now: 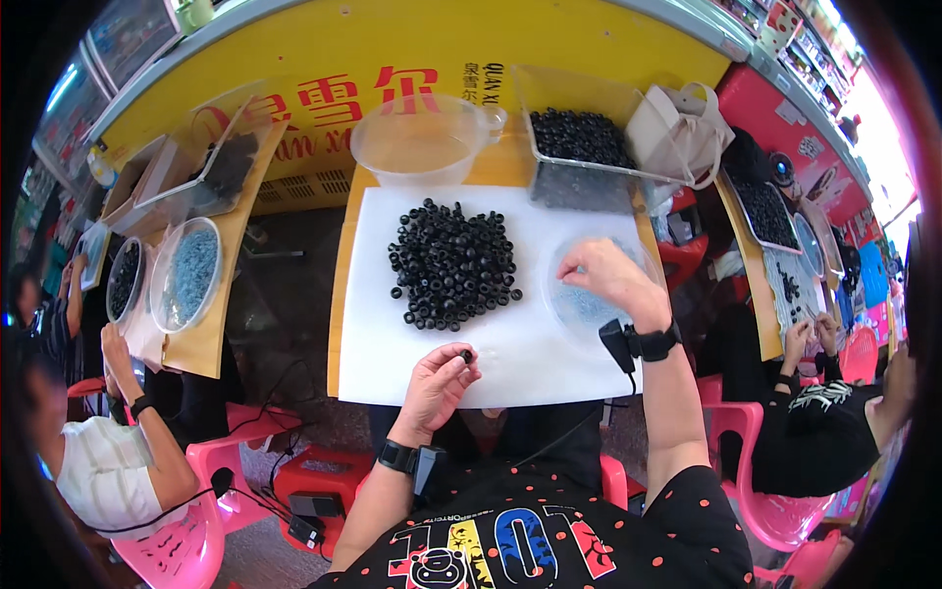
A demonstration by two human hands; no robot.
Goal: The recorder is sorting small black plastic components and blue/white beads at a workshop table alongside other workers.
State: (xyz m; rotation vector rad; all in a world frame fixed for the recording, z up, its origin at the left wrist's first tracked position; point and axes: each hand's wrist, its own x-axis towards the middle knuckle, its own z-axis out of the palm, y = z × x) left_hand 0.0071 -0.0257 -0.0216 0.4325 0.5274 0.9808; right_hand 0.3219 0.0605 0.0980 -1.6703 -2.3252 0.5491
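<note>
A heap of small black round parts with holes (453, 260) lies on a white sheet (378, 363). Just below the heap, my left hand (439, 385) pinches one small black round part (466, 356) between thumb and fingertips. To the right, my right hand (613, 278) is over a clear round tub (552, 304) of tiny pale blue pieces (589, 306). Its fingers are pinched together, and whatever they hold, if anything, is too small to make out. That hand covers part of the tub.
A clear round bowl (417, 162) stands at the back of the table. Beside it are a clear bin of black parts (579, 137) and a pale bag (677, 137). Other people (113, 471) work at tables left and right, on pink chairs (177, 550).
</note>
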